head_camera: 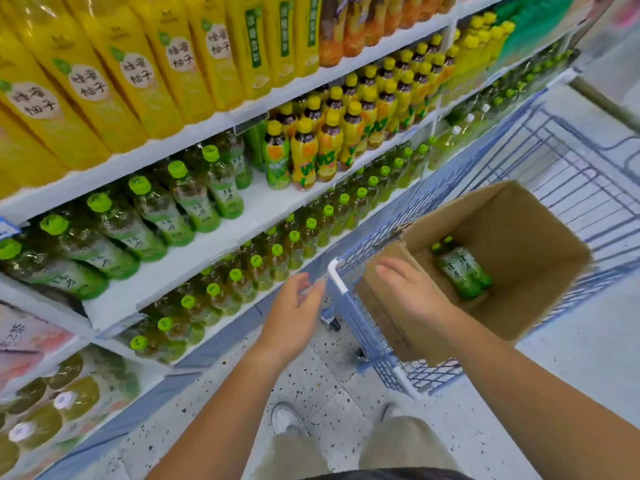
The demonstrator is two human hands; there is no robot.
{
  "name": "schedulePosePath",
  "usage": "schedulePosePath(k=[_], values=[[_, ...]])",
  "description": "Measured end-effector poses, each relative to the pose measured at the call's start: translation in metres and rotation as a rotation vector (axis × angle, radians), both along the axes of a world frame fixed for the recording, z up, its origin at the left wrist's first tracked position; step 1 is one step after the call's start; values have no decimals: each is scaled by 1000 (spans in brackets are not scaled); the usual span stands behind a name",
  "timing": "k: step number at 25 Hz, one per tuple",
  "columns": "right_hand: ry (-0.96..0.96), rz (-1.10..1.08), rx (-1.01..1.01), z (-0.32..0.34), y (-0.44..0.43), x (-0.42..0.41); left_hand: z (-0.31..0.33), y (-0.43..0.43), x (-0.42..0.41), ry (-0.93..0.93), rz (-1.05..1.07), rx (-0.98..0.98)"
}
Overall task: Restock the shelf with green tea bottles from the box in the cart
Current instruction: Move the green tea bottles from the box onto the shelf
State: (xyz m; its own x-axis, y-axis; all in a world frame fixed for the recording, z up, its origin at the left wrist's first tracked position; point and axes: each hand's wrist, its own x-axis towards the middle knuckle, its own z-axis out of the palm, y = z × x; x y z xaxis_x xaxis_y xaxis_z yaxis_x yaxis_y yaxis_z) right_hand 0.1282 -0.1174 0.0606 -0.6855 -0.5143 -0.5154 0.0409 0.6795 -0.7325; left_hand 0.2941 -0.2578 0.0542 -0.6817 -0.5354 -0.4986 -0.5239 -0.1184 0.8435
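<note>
Two green tea bottles [462, 271] sit side by side at the bottom of the open cardboard box [512, 216], green caps toward its near-left wall. Can't tell if they stand or lean. Box sits in the near end of the blue wire cart [367, 330], flaps up.

Right hand [412, 292]: back up, fingers straight and together, pointing left over the box's near flap. Holds nothing. Can't tell if it touches the cardboard. The bottles are just right of the hand and lower, down inside the box, apart from it.

Left hand [294, 306]: in the air, left of the cart's near corner, between cart and shelf [214, 251]. Palm faces the cart, fingers loosely curved, spread a little, nothing in it. Well apart from the bottles in the box, with the cart rim and box wall between.

Both forearms bare, reaching forward from the bottom edge.

Shelf to the left: a row of green tea bottles on the shelf [180, 199] at the left part of the middle board, with bare white board in front and to the right of them. More green-capped bottles fill the board below. Yellow-capped bottles [311, 150] stand further along. Tall yellow bottles [138, 77] on the top board.

Speckled floor [329, 386] below, a white shoe [285, 419] and pale trousers at the bottom.
</note>
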Motion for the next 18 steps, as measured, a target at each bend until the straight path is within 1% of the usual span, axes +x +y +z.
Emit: schedulePosePath(k=[4, 8, 14, 16, 18], values=[[19, -72, 28, 7, 63, -39, 8, 48, -43, -15, -127, 61], [-25, -149, 37, -1, 127, -89, 4, 98, -110, -18, -196, 78], [-76, -150, 138, -39, 204, -202, -19, 170, -230, -29, -151, 86], [-102, -155, 174, -56, 219, -246, -38, 188, -270, -64, -131, 84], [-115, -112, 226, -78, 230, -288, -66, 205, -304, -114, -107, 101]])
